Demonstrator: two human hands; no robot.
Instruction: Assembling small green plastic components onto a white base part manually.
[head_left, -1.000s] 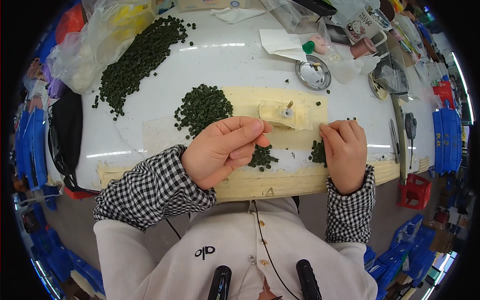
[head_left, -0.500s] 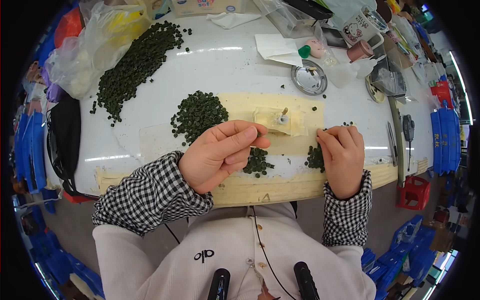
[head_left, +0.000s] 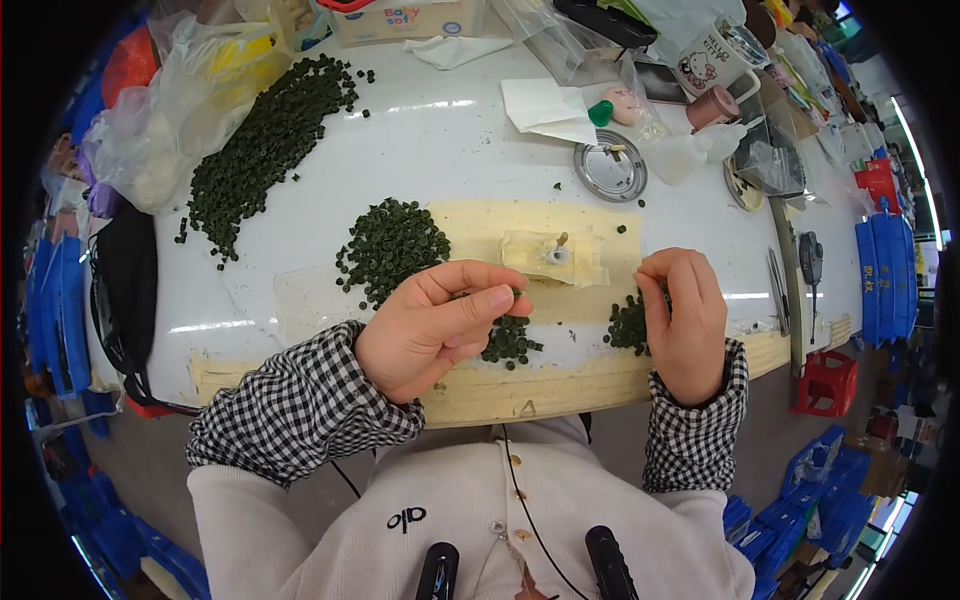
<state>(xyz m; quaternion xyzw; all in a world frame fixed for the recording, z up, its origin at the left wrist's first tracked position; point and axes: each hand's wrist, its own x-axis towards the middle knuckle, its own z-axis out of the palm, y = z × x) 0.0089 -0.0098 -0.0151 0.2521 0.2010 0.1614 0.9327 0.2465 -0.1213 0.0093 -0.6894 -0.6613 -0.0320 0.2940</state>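
Observation:
My left hand (head_left: 428,325) is closed in a pinch, a small dark green piece (head_left: 518,294) showing between thumb and forefinger. Thumb and fingers are also pressed together on my right hand (head_left: 686,315); whatever they hold is hidden. Just left of it lies a small pile of dark green pieces (head_left: 626,326). Another small pile (head_left: 512,343) sits beside my left fingertips, partly covered by them. Beyond the hands stands a tape-covered block (head_left: 582,268) with a short upright peg (head_left: 560,243). Past my left hand is a larger round heap (head_left: 392,246) of the same pieces.
A long heap of dark green pieces (head_left: 268,140) spreads at the far left beside a clear plastic bag (head_left: 165,140). A round metal lid (head_left: 611,172), a white paper (head_left: 548,110) and a mug (head_left: 712,65) occupy the back right. Tweezers (head_left: 777,290) and a screwdriver-like tool (head_left: 812,262) lie right.
The table and its things sit slightly lower and further left in the picture. My left hand has dropped slightly closer to the near edge; my right hand stays by the small pile, still pinched.

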